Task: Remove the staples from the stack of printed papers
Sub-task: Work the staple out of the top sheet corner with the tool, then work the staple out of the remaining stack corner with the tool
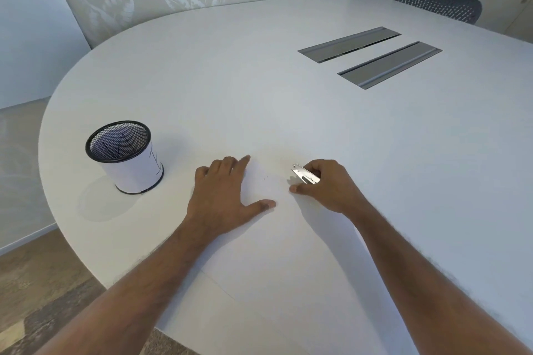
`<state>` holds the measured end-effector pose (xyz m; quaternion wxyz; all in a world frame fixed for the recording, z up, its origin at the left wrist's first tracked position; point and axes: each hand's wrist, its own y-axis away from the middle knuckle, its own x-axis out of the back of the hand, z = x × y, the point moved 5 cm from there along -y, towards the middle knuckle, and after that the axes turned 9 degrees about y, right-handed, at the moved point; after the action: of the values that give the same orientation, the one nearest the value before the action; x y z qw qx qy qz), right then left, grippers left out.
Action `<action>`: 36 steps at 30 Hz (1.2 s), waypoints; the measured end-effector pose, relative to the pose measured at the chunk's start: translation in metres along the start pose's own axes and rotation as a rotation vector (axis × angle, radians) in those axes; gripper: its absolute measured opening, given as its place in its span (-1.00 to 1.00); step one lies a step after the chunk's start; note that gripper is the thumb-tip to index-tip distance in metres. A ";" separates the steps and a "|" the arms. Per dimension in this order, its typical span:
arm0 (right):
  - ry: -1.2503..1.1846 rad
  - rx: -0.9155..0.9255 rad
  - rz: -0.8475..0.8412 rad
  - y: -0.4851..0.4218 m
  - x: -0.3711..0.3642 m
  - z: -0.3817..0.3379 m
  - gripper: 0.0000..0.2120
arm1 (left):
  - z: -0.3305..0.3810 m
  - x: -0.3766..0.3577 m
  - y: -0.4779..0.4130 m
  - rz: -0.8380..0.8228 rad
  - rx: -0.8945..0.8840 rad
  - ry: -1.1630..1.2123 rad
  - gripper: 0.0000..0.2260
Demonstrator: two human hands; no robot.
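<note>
One stack of papers is seen at 6 o'clock on the table, white on white, its edges faint. It is pinned by the left hand, spread flat with nothing gripped. At 3 o'clock of that hand, one metal remover is held in the curled right hand, its tip just above the stack's far end. A tiny dark speck between the hands may be a staple; that cannot be confirmed. For a clean pull, the sheets should be kept pressed flat and the tip slid under the staple, then levered gently. One mesh cup is counted at 9 o'clock, two cable hatches at 1 o'clock, one chair beyond.
</note>
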<state>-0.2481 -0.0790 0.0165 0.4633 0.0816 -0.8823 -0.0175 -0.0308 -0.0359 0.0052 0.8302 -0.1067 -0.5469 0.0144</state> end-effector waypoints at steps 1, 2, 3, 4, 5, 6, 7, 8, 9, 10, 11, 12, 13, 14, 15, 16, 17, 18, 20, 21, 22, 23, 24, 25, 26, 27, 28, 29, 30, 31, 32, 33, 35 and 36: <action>-0.011 -0.002 0.000 0.000 -0.001 0.001 -0.73 | 0.001 0.003 -0.002 -0.005 0.040 -0.013 -0.06; -0.016 -0.002 0.004 0.001 -0.001 0.001 -0.73 | 0.000 0.005 -0.005 -0.022 0.099 -0.002 -0.08; -0.019 -0.003 0.008 0.001 -0.002 0.001 -0.72 | -0.001 0.006 -0.007 -0.051 0.167 0.026 -0.09; -0.021 -0.010 0.015 0.001 -0.002 0.002 -0.71 | -0.001 0.006 -0.009 -0.090 0.232 0.058 -0.10; -0.024 -0.017 0.021 0.001 -0.002 0.003 -0.70 | -0.001 0.006 -0.011 -0.130 0.288 0.090 -0.13; -0.024 -0.024 0.022 0.001 -0.003 0.003 -0.69 | -0.001 0.005 -0.012 -0.165 0.334 0.116 -0.15; -0.026 -0.027 0.025 0.001 -0.004 0.003 -0.68 | 0.000 0.004 -0.013 -0.191 0.368 0.135 -0.19; -0.029 -0.029 0.028 0.002 -0.004 0.003 -0.67 | 0.001 0.004 -0.014 -0.208 0.394 0.153 -0.22; -0.031 -0.029 0.031 0.002 -0.004 0.003 -0.67 | 0.001 0.004 -0.016 -0.219 0.418 0.178 -0.25; -0.033 -0.031 0.034 0.003 -0.004 0.003 -0.67 | 0.002 0.005 -0.018 -0.232 0.437 0.207 -0.28; -0.039 -0.033 0.035 0.003 -0.004 0.003 -0.67 | 0.002 0.005 -0.019 -0.245 0.449 0.233 -0.32; -0.047 -0.036 0.035 0.003 -0.004 0.004 -0.67 | 0.002 0.005 -0.021 -0.258 0.454 0.255 -0.38; -0.058 -0.038 0.035 0.004 -0.004 0.005 -0.68 | 0.003 0.006 -0.022 -0.268 0.456 0.280 -0.45; -0.070 -0.039 0.035 0.004 -0.005 0.005 -0.70 | 0.003 0.006 -0.022 -0.270 0.455 0.314 -0.51; -0.085 -0.042 0.038 0.004 -0.006 0.006 -0.71 | 0.003 0.006 -0.022 -0.260 0.447 0.356 -0.56; -0.111 -0.048 0.043 0.005 -0.006 0.008 -0.71 | 0.002 0.006 -0.021 -0.240 0.433 0.400 -0.61; -0.157 -0.055 0.049 0.005 -0.006 0.010 -0.71 | 0.001 0.006 -0.021 -0.218 0.416 0.446 -0.67; -0.217 -0.058 0.052 0.006 -0.005 0.012 -0.70 | 0.001 0.006 -0.020 -0.198 0.402 0.502 -0.72; -0.318 -0.028 0.054 0.009 -0.001 0.015 -0.70 | 0.001 0.008 -0.019 -0.163 0.380 0.632 -0.80; -0.350 0.001 0.051 0.009 0.004 0.015 -0.71 | 0.002 0.011 -0.018 -0.138 0.358 0.682 -0.81; -0.383 0.025 0.040 0.010 0.010 0.016 -0.71 | 0.003 0.015 -0.019 -0.110 0.329 0.718 -0.83; -0.417 0.039 0.020 0.010 0.016 0.017 -0.71 | 0.004 0.020 -0.020 -0.078 0.300 0.748 -0.85; -0.443 0.048 -0.009 0.010 0.023 0.019 -0.68 | 0.005 0.026 -0.021 -0.044 0.281 0.777 -0.85; -0.451 0.054 -0.042 0.010 0.030 0.021 -0.66 | 0.005 0.032 -0.023 -0.011 0.271 0.807 -0.85; -0.439 0.061 -0.071 0.009 0.037 0.023 -0.64 | 0.006 0.037 -0.025 0.016 0.265 0.839 -0.85; -0.406 0.069 -0.089 0.009 0.044 0.024 -0.63 | 0.006 0.043 -0.027 0.037 0.258 0.874 -0.85; -0.358 0.075 -0.095 0.009 0.050 0.023 -0.63 | 0.007 0.048 -0.030 0.052 0.244 0.902 -0.87; -0.299 0.081 -0.085 0.009 0.057 0.021 -0.62 | 0.009 0.052 -0.033 0.066 0.227 0.920 -0.89; -0.243 0.093 -0.063 0.009 0.065 0.016 -0.61 | 0.012 0.057 -0.036 0.083 0.205 0.930 -0.90; -0.196 0.114 -0.033 0.009 0.074 0.009 -0.61 | 0.014 0.062 -0.040 0.104 0.182 0.938 -0.88; -0.160 0.140 0.001 0.009 0.084 0.001 -0.61 | 0.017 0.067 -0.043 0.129 0.157 0.943 -0.87; -0.128 0.161 0.048 0.010 0.095 -0.007 -0.61 | 0.020 0.073 -0.048 0.159 0.125 0.940 -0.86; -0.042 0.201 0.193 0.015 0.122 -0.024 -0.60 | 0.028 0.089 -0.057 0.237 0.048 0.928 -0.85; 0.014 0.231 0.286 0.019 0.137 -0.035 -0.60 | 0.032 0.098 -0.062 0.276 0.015 0.939 -0.86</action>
<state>-0.2983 -0.0805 0.1496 0.4546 0.0080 -0.8778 0.1504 -0.0262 -0.0776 0.1180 0.9783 -0.1671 -0.0941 0.0783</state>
